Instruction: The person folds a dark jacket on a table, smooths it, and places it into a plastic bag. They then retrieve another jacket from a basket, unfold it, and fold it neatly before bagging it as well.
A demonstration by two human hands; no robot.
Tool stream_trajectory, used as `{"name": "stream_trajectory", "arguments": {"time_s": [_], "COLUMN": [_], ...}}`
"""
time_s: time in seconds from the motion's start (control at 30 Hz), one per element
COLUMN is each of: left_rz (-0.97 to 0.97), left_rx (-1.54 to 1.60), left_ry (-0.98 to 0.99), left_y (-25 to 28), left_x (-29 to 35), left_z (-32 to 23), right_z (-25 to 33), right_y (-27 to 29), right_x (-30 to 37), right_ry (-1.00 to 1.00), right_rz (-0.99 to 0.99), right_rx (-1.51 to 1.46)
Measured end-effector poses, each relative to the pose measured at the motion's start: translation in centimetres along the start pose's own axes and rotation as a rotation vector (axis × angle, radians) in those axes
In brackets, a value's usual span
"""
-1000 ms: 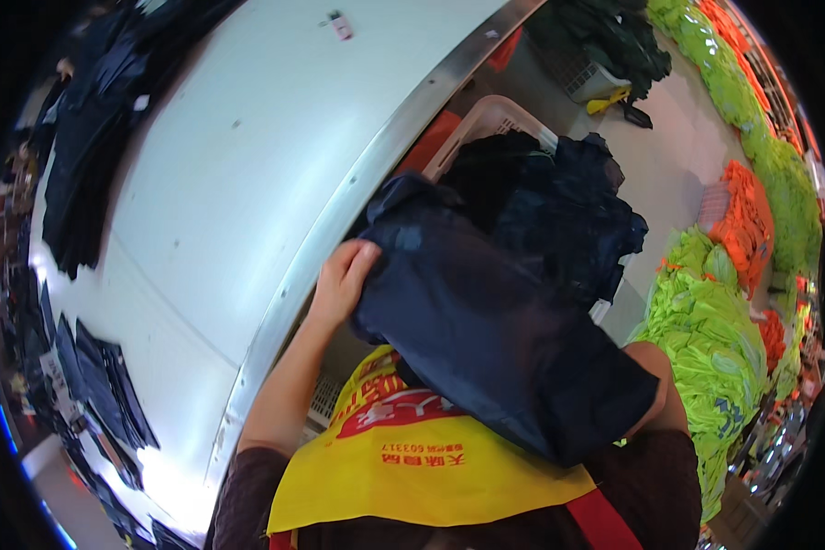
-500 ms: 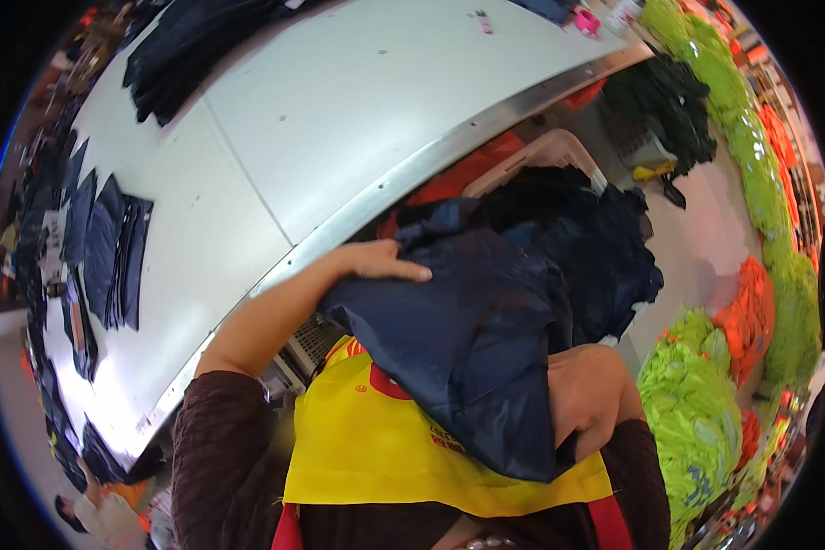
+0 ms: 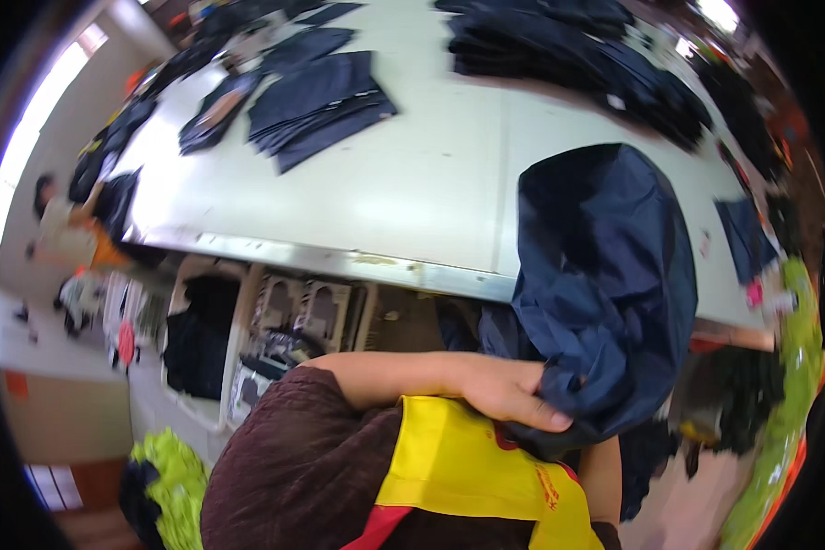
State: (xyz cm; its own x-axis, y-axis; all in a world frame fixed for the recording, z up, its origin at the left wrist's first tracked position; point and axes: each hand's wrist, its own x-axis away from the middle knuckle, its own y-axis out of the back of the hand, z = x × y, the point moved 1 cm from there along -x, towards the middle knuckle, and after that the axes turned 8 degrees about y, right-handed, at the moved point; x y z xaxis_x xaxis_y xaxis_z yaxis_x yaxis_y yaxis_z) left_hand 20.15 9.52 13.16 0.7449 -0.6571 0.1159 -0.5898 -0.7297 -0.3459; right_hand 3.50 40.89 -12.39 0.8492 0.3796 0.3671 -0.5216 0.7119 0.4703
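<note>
Change: the cloth, bunched low over the lap half a second ago, is now raised and ballooned in front of the table's near edge; the view has swung left.
Meaning: the cloth looks well opened out and brought round from the crate side to the table side, with handling still under way.
Cloth: one held piece, navy, in front of the person and right of centre; whether it touches the table, I cannot tell.
Left hand: grasping the cloth's lower edge, thumb showing.
Right hand: hidden by the cloth, only its forearm showing below; I cannot tell its grip.
Table: one, pale, metal-edged.
Navy stack: one squared stack on the table's left part.
Dark pile: one long one, far side.
Crate: one clearly seen with black cloth inside, below the table.
Lime heaps: two, one left, one right.
Apron: one, yellow.
</note>
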Motion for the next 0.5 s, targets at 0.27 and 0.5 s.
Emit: {"name": "stream_trajectory", "arguments": {"time_s": [0.27, 0.5], "left_rz": [-0.581, -0.555], "left_rx": [-0.521, -0.541], "left_ry": [-0.089, 0.285], "left_y": [1.9, 3.8], "left_x": [9.7, 3.1], "left_z": [1.7, 12.5], "right_z": [2.6, 5.4], "right_y": [1.5, -3.6], "right_x": [-4.7, -9.0], "right_ry": [0.223, 0.418], "right_rz": [-0.045, 0.194], "right_rx": [0.389, 0.471]}}
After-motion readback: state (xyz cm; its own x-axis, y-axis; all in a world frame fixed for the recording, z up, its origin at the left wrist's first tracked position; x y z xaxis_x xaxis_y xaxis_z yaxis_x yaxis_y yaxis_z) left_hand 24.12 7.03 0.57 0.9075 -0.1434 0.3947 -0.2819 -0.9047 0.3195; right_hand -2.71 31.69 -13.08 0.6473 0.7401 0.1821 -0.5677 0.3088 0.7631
